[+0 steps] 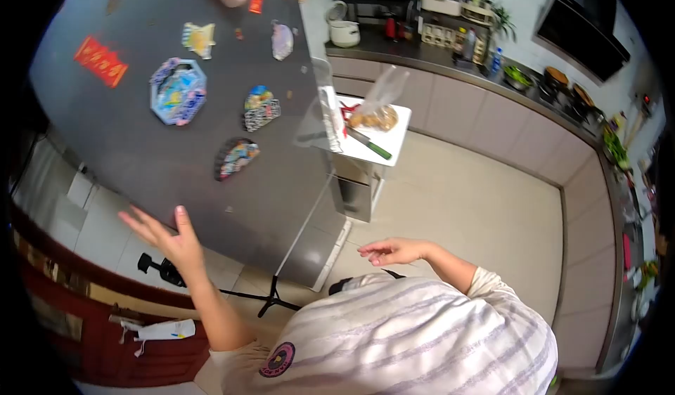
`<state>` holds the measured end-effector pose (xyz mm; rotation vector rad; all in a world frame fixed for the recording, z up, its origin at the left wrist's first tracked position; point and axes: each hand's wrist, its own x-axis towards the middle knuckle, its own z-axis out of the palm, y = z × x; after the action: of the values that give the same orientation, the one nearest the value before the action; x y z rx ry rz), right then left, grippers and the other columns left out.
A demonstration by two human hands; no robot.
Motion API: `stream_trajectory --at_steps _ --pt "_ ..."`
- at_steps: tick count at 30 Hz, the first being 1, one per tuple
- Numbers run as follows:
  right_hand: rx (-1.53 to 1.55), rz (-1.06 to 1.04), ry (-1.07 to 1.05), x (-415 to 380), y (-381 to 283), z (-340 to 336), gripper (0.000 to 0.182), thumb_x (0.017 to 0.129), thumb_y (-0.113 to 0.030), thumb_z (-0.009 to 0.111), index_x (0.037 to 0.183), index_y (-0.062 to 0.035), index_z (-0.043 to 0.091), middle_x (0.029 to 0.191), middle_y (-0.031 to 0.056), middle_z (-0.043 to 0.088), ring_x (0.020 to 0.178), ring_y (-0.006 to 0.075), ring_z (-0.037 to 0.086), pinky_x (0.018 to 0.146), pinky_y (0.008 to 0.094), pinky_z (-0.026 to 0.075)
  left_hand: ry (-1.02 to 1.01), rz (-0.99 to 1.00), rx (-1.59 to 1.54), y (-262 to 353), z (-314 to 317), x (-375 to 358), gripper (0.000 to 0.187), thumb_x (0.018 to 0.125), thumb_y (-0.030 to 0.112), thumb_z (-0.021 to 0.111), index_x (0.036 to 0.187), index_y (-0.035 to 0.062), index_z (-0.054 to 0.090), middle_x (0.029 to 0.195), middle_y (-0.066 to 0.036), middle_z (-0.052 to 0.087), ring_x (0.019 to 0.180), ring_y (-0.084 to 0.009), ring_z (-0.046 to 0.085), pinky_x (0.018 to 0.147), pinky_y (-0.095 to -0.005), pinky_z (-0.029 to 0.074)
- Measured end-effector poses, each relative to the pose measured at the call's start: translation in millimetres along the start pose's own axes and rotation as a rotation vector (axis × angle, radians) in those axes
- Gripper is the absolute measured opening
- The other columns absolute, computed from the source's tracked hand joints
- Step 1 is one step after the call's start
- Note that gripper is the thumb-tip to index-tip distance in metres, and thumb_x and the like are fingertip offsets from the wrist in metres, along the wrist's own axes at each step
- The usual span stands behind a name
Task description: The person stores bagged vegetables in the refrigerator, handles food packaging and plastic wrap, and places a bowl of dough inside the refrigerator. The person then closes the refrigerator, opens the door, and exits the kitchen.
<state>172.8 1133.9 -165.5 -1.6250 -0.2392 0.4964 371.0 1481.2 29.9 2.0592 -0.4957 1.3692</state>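
My left hand [171, 240] is raised with fingers spread and nothing in it, near the lower edge of a grey refrigerator panel [140, 156]. In front of my body my right hand [398, 251] hangs over the floor, empty, its fingers stretched out loosely. Several magnets dot the panel, among them an octagonal blue one [178, 92] and a dark fan-shaped one [236, 158]. A red paper strip [102, 61] is stuck there too.
A white stool-like table [399, 131] bears a green-handled knife [369, 143] and a plastic bag [387, 89] of brownish food. A black tripod [273, 298] stands below my left arm. The counter [436, 59] curves around the right, carrying a white pot [344, 34] and bottles.
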Motion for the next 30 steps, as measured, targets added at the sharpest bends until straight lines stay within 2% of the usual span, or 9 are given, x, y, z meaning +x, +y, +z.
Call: stream_trajectory --at_steps 8,17,18,19,21,23,25,27,30 --pt "0.018 0.125 0.265 -38 16 28 0.057 0.090 -0.034 0.058 0.137 -0.0092 0.039 0.132 0.0108 0.047 0.116 0.0192 0.049 0.099 0.0335 0.037 0.035 -0.180 -0.277 -28 16 14 0.081 0.086 0.017 0.063 0.145 0.0019 0.010 0.148 -0.023 0.016 0.135 -0.0339 0.025 0.109 -0.0390 0.023" --pt "-0.073 0.561 0.643 -104 137 100 0.068 0.087 -0.056 0.048 0.131 -0.0049 0.047 0.129 0.0175 0.050 0.119 0.0301 0.048 0.101 0.0358 0.036 0.423 0.343 0.226 -33 21 -2 0.074 0.082 0.021 0.069 0.136 -0.0076 0.029 0.136 -0.029 0.034 0.124 -0.0385 0.039 0.103 -0.0464 0.033" --pt "-0.134 0.662 0.644 -119 157 114 0.070 0.086 -0.059 0.045 0.130 -0.0048 0.047 0.130 0.0181 0.049 0.120 0.0315 0.047 0.102 0.0369 0.035 0.661 0.387 0.166 12 23 4 0.043 0.083 0.029 0.065 0.111 -0.0032 0.056 0.102 -0.023 0.060 0.091 -0.0263 0.060 0.073 -0.0298 0.048" --pt "-0.249 0.721 0.650 -134 201 131 0.070 0.087 -0.060 0.042 0.129 -0.0050 0.048 0.130 0.0187 0.049 0.120 0.0323 0.047 0.102 0.0371 0.035 0.354 0.323 -0.027 4 25 -23 0.084 0.083 0.043 0.063 0.141 -0.0004 0.021 0.143 -0.030 0.024 0.134 -0.0325 0.026 0.105 -0.0391 0.026" --pt "-0.289 0.891 0.628 -169 248 174 0.073 0.087 -0.063 0.036 0.131 -0.0057 0.047 0.135 0.0183 0.045 0.125 0.0352 0.040 0.105 0.0384 0.031 0.198 0.480 -0.449 7 54 -59 0.074 0.085 0.010 0.059 0.142 -0.0034 0.015 0.146 -0.025 0.017 0.132 -0.0342 0.028 0.106 -0.0432 0.028" --pt "-0.081 1.020 0.688 -195 263 211 0.066 0.087 -0.060 0.039 0.126 -0.0081 0.051 0.132 0.0178 0.047 0.122 0.0362 0.042 0.103 0.0389 0.033 -0.343 0.161 -0.723 71 47 -111 0.077 0.082 -0.001 0.050 0.144 -0.0005 0.005 0.151 -0.020 0.004 0.138 -0.0317 0.017 0.109 -0.0415 0.022" --pt "0.126 1.037 0.829 -218 282 247 0.056 0.085 -0.054 0.047 0.118 -0.0098 0.060 0.123 0.0184 0.055 0.114 0.0350 0.050 0.096 0.0389 0.039 -0.782 -0.110 -0.972 96 64 -180 0.080 0.081 0.002 0.050 0.145 0.0017 0.002 0.152 -0.017 0.006 0.138 -0.0325 0.016 0.110 -0.0456 0.019" --pt "0.170 1.038 0.825 -242 289 267 0.054 0.083 -0.053 0.049 0.114 -0.0094 0.061 0.120 0.0186 0.056 0.110 0.0349 0.052 0.094 0.0396 0.040 -1.171 0.377 -0.327 78 97 -260 0.069 0.084 0.018 0.054 0.144 0.0077 0.023 0.149 -0.021 0.014 0.136 -0.0336 0.022 0.110 -0.0426 0.019" --pt "0.184 1.035 0.799 -271 300 278 0.052 0.080 -0.051 0.052 0.109 -0.0088 0.063 0.115 0.0188 0.058 0.105 0.0349 0.054 0.090 0.0406 0.042 -1.512 0.222 -0.306 70 134 -361 0.053 0.085 0.022 0.056 0.134 0.0077 0.041 0.135 -0.024 0.038 0.124 -0.0354 0.037 0.105 -0.0413 0.028"
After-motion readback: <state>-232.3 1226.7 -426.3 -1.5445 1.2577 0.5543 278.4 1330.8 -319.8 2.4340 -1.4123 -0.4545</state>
